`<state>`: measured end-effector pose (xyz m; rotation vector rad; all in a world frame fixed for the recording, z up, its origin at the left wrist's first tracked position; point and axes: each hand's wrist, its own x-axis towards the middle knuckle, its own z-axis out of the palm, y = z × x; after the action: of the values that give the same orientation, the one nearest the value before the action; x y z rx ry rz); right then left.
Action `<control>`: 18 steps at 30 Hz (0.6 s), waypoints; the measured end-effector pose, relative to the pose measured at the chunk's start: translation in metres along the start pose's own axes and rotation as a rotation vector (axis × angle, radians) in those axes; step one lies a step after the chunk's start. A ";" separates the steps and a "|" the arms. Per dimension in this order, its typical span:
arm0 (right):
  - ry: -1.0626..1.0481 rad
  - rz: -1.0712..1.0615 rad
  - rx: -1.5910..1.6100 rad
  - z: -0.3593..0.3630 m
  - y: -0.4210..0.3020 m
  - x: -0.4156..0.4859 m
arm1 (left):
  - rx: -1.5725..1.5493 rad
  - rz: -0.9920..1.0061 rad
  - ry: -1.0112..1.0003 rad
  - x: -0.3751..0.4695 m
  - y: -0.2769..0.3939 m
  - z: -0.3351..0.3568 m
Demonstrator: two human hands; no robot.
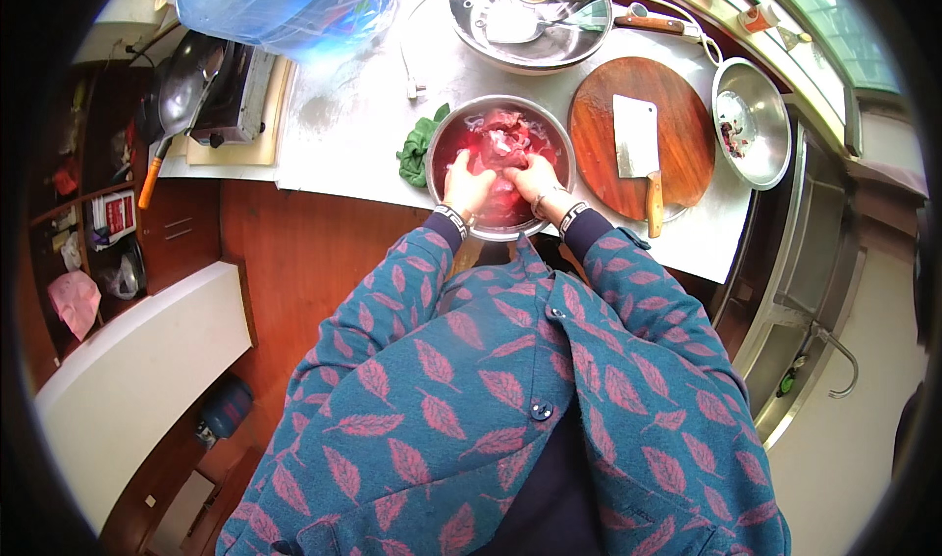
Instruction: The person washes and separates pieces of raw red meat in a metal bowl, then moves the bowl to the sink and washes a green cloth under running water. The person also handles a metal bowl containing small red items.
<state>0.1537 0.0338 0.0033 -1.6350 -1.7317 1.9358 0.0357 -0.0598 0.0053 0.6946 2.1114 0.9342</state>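
A round metal basin in front of me holds red-tinted water and pieces of raw meat. My left hand reaches into it and grips the meat from the left side. On the other side my right hand grips the meat too, its thumb turned inward. Reddish water hides part of the fingers of both hands. A crumpled green cloth lies against the basin's left side. To the right, a cleaver with a wooden handle rests flat on a round wooden chopping board.
Behind the basin stands a large steel bowl with utensils inside. A smaller metal bowl with dark scraps sits at the right edge of the counter. A power plug, blue plastic bag and stove with a wok are to the left.
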 end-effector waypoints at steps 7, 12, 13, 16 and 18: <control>0.037 0.054 0.416 -0.004 0.006 -0.005 | -0.501 -0.206 -0.191 0.007 -0.016 -0.009; 0.106 0.016 0.576 -0.007 -0.001 -0.008 | -0.826 -0.272 -0.182 0.005 -0.020 -0.002; 0.144 0.103 0.585 -0.009 -0.003 -0.008 | -0.857 -0.300 -0.183 0.005 -0.018 -0.002; -0.037 0.012 0.625 -0.016 -0.006 -0.014 | -0.932 -0.280 -0.180 0.001 -0.008 -0.004; -0.124 -0.046 0.581 -0.018 -0.006 -0.018 | -0.952 -0.249 -0.225 -0.005 -0.001 -0.007</control>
<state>0.1711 0.0371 0.0229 -1.2735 -1.0610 2.2645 0.0331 -0.0664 0.0099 0.0330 1.2801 1.4532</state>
